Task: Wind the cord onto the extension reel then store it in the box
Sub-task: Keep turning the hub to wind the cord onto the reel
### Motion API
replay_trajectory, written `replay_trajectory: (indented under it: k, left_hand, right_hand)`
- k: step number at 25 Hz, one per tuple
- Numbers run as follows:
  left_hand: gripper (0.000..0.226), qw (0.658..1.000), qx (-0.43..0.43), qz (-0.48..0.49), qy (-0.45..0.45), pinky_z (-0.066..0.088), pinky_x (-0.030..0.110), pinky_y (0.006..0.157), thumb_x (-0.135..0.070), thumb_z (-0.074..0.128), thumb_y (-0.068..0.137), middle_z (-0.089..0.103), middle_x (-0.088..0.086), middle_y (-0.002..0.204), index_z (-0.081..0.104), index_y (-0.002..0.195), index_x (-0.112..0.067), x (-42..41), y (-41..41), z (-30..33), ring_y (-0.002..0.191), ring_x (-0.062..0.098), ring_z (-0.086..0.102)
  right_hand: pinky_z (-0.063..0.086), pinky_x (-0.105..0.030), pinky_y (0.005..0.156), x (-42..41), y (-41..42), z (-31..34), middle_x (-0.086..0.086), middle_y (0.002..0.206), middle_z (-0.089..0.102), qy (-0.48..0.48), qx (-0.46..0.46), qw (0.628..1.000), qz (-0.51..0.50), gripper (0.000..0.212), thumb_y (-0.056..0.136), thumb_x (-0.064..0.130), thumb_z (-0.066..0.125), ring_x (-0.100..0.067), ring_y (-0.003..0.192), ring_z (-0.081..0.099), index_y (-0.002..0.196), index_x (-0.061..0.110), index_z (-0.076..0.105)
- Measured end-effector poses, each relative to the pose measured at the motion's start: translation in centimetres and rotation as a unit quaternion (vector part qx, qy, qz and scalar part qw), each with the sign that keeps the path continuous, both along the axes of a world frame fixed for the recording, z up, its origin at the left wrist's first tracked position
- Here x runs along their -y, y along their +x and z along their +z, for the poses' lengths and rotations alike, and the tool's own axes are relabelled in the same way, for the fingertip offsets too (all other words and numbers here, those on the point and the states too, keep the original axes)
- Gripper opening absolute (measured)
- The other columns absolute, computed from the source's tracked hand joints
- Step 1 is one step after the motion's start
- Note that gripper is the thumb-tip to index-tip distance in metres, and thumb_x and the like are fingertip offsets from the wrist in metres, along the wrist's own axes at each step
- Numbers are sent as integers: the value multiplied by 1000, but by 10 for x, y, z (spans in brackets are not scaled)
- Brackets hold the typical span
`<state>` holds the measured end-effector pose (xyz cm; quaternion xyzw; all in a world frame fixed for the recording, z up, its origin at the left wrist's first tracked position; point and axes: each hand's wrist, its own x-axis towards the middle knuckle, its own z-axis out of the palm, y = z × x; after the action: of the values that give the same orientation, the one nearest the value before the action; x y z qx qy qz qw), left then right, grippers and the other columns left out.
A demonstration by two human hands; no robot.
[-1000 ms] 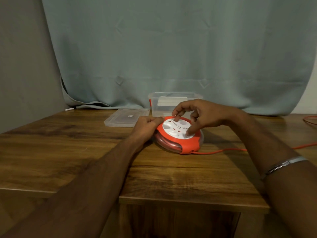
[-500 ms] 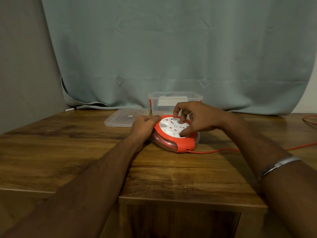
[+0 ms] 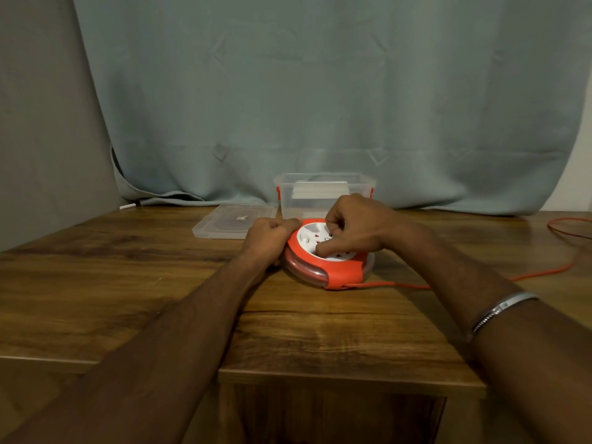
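Observation:
A round orange extension reel (image 3: 339, 273) with a white socket face lies flat on the wooden table (image 3: 128, 283). My left hand (image 3: 269, 240) grips its left rim. My right hand (image 3: 355, 229) rests on the white face, fingers curled and pressed into it. An orange cord (image 3: 394, 285) leaves the reel's front right and trails across the table to the right edge, where a loop (image 3: 567, 225) lies. Directly behind the reel stands a clear plastic box (image 3: 323, 190), open, with something white inside.
The box's clear lid (image 3: 230, 221) lies flat on the table to the left of the box. A grey-blue curtain (image 3: 320, 91) hangs behind the table. A bracelet sits on my right wrist. The table's front edge steps down at the left.
My right hand has turned on the white face, its fingers swinging toward me and left. The reel has shifted slightly left, and the cord on the table lies a bit shorter.

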<state>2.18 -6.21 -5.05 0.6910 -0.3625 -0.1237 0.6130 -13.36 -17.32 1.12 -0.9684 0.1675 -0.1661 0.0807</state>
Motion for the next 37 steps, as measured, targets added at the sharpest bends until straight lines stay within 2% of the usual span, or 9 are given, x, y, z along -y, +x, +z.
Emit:
replay_trajectory:
  k: [6,11,14,17,20,24,30,34,37]
  left_hand:
    - [39,1000,16,-20,11,40,25,43,-43,60,98,69,4,63,77,101,-8,-1,2,-2,41,15,53]
    - [38,999,26,-23,20,39,23,40,-44,57,100,66,-3,53,77,101,-11,-3,-2,-1,35,12,49]
    - [38,999,22,-24,20,40,24,40,-44,57,100,67,-1,57,76,104,-11,-3,-1,0,37,12,51]
    - [37,999,13,-28,24,39,24,39,-43,58,99,65,-1,57,75,105,-11,-2,-1,0,39,12,51]
    - [35,999,-4,-38,21,36,21,36,-41,59,99,62,-4,50,74,109,-11,-3,-1,1,34,9,49]
    - [33,998,-5,-55,24,37,24,39,-42,59,99,64,0,57,74,109,-15,-3,0,1,41,13,49]
    - [37,998,2,-46,30,38,25,41,-45,59,98,66,2,60,75,105,-12,-2,5,-1,42,15,49]
    - [38,999,5,-35,34,39,24,39,-45,59,98,68,2,60,74,103,-11,-2,5,-2,39,13,50]
    - [39,999,-1,-35,29,39,23,38,-45,60,98,68,1,58,74,106,-9,-2,5,-2,37,12,50]
  right_hand:
    - [40,-33,53,-1,8,-4,2,43,53,-23,19,999,-19,49,67,55,76,-13,48,51,43,16,57]
    - [35,-30,50,-5,16,-8,3,40,50,-11,34,996,-79,53,73,61,73,-16,50,53,50,15,62]
    - [37,-28,50,-3,15,-6,5,43,57,10,37,998,-46,48,76,59,76,-8,47,53,56,17,67]
    - [49,-35,58,7,3,3,7,65,71,45,51,997,44,21,78,39,86,-2,53,57,84,24,72]
    - [46,-17,57,25,-11,10,2,101,76,115,25,987,107,48,76,8,87,1,54,55,118,20,66]
    - [47,-19,58,43,-17,11,4,114,76,117,-33,988,100,66,71,8,93,3,58,58,128,22,61]
    - [50,-29,61,34,-16,7,-2,101,76,125,-9,988,92,70,67,18,97,-7,64,60,117,28,50]
    - [53,-41,66,26,-11,3,-5,88,75,81,-3,994,76,48,67,32,95,-17,78,68,100,24,61]
    - [48,-42,61,25,-7,1,3,67,65,59,5,995,77,36,63,36,91,-11,61,57,75,18,62]
